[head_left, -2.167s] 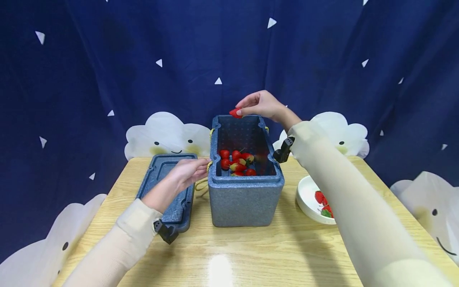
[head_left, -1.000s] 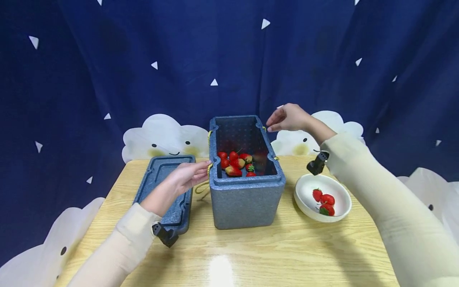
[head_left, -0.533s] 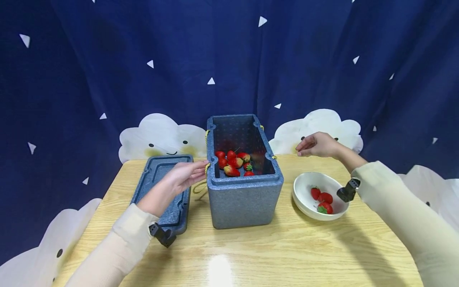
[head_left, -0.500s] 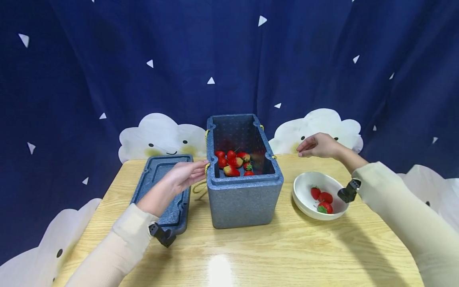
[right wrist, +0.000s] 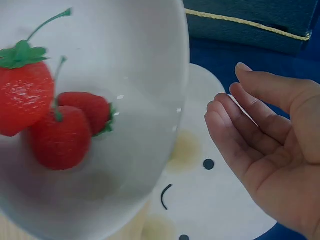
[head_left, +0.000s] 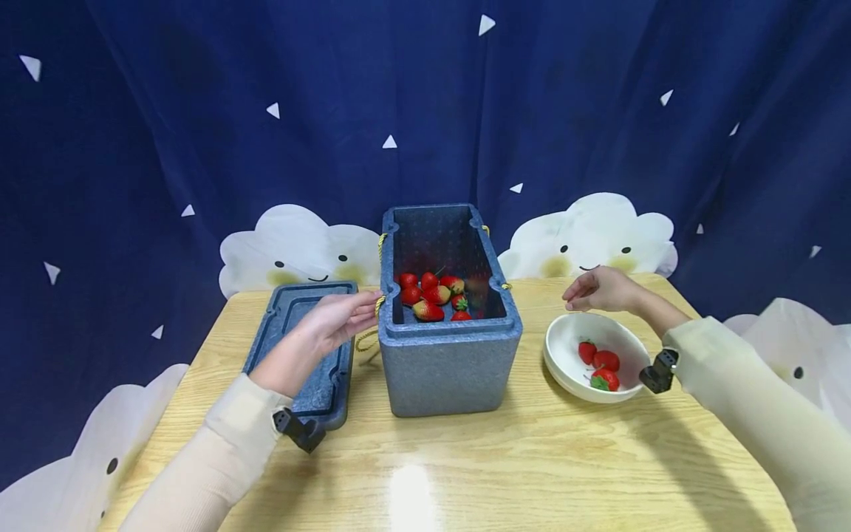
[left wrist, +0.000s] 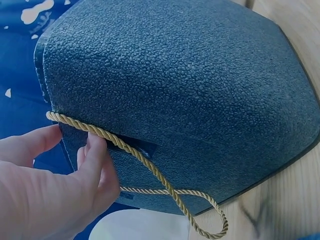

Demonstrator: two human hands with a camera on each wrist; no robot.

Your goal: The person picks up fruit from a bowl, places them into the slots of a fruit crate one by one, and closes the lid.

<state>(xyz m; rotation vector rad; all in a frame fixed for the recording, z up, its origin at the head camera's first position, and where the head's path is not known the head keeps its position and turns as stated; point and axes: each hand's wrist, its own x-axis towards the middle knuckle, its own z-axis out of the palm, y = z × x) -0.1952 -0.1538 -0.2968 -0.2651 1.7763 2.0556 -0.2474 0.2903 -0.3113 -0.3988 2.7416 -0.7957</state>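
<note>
A speckled blue-grey foam box [head_left: 452, 373] stands lidless in the middle of the table, with several strawberries [head_left: 435, 294] inside. My left hand [head_left: 332, 321] touches its left side near the rim, by the gold rope handle [left wrist: 145, 162]. In the left wrist view its fingertips lie against the wall under the rope, the thumb tip at the box's edge. My right hand [head_left: 605, 288] hovers over the far rim of a white bowl [head_left: 565, 362], holding nothing, fingers loosely bent. Three strawberries [right wrist: 60, 137] with green leaves lie in the bowl.
The box's lid [head_left: 306, 295] lies flat on the wooden table [head_left: 505, 473], left of the box and partly behind the left forearm. Cloud cutouts [head_left: 592, 229] and a navy curtain [head_left: 425, 89] stand behind the table.
My right hand let go of a strawberry over the box, then moved right and down to above the bowl. My left hand has stayed at the box's side.
</note>
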